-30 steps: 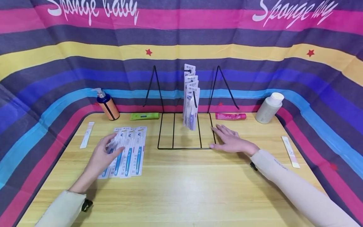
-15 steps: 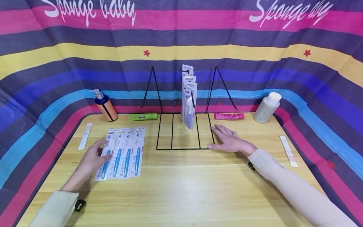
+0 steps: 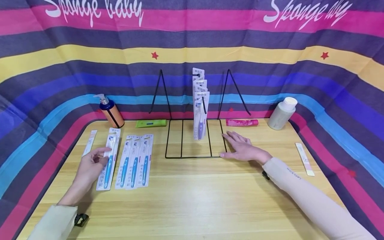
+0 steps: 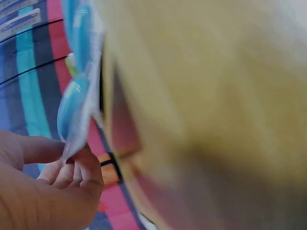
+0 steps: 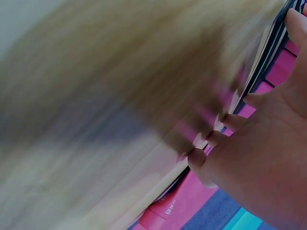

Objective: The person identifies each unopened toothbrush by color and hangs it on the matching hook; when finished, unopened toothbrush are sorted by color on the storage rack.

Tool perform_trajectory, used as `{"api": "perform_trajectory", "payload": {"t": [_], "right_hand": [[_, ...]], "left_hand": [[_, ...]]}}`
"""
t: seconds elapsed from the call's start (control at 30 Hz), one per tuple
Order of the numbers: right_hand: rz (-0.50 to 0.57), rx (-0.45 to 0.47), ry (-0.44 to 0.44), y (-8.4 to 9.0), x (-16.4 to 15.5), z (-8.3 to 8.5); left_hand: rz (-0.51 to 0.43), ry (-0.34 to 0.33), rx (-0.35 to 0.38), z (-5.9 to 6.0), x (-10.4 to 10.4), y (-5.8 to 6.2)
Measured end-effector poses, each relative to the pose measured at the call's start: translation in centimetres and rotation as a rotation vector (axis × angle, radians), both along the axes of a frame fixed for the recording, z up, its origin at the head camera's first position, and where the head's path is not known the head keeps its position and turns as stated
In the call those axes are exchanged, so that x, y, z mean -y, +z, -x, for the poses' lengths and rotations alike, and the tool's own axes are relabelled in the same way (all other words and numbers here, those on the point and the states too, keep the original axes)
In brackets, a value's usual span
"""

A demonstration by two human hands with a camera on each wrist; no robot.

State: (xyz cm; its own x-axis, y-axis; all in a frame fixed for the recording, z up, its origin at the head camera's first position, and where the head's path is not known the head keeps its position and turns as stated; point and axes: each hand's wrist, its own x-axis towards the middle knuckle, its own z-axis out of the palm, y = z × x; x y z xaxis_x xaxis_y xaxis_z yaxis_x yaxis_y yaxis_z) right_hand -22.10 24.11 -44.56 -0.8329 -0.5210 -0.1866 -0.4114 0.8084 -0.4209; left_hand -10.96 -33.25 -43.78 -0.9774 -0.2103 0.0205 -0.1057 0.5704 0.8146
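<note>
— toothbrush pack, where is it?
— on the table at nine o'clock of the wire rack, pinched at its left edge by the left hand, just beside three more packs.
— right hand?
— fingers straight and spread, flat at the rack's four o'clock corner.

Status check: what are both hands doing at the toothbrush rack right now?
Left hand pinches one toothbrush pack, set apart from three packs on the table. Right hand flat, touching the wire rack base. Nothing blocks the rack.
</note>
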Motion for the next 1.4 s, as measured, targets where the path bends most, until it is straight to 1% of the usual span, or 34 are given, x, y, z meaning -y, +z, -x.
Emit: {"api": "perform_trajectory", "payload": {"t": [0.13,0.23,0.3,0.4,0.5,0.53,0.63,0.67,0.73,0.8,0.87,0.93,1.1,1.3,1.4], "right_hand": [[-0.01,-0.005,-0.001,-0.2,-0.1,0.1],[-0.013,0.0,-0.003,-0.2,-0.1,0.1],[-0.013,0.003,-0.003,-0.1,-0.1,0.0],[-0.016,0.005,-0.003,0.0,0.0,-0.1],[-0.018,0.001,-0.005,0.0,-0.1,-0.2],[-0.015,-0.001,-0.005,-0.1,-0.1,-0.2],[-0.014,-0.011,-0.007,-0.1,-0.1,-0.2],[-0.012,-0.013,-0.006,-0.1,-0.2,-0.2],[-0.007,-0.009,-0.007,-0.1,-0.1,-0.2],[-0.004,-0.006,-0.006,-0.2,-0.1,-0.2],[-0.004,-0.003,-0.006,-0.2,-0.1,-0.2],[-0.008,-0.005,-0.008,-0.3,-0.1,-0.1],[-0.023,-0.011,-0.013,-0.5,-0.3,0.1],[-0.02,-0.008,-0.008,-0.4,-0.3,0.0],[-0.019,-0.008,-0.009,-0.3,-0.3,-0.1]], "left_hand": [[-0.028,-0.004,-0.142,-0.2,-1.0,1.3],[-0.045,-0.022,-0.243,-0.4,-2.4,2.5],[-0.073,-0.04,-0.308,-0.6,-3.6,3.4],[-0.176,-0.111,-0.411,-0.9,-5.4,4.6],[-0.344,-0.24,-0.52,-1.1,-7.1,5.5],[-0.384,-0.271,-0.551,-1.2,-7.6,5.7],[-0.448,-0.329,-0.632,-1.5,-9.2,6.2],[-0.445,-0.338,-0.657,-1.5,-9.7,6.2],[-0.447,-0.364,-0.704,-1.5,-10.5,6.2],[-0.478,-0.421,-0.746,-1.4,-11.2,5.9],[-0.495,-0.471,-0.777,-1.0,-11.8,5.6],[-0.505,-0.496,-0.788,-0.7,-12.3,5.3],[-0.478,-0.476,-0.774,0.3,-13.0,4.8],[-0.515,-0.47,-0.81,1.6,-13.6,4.3],[-0.517,-0.442,-0.806,2.5,-14.1,3.9]]}}
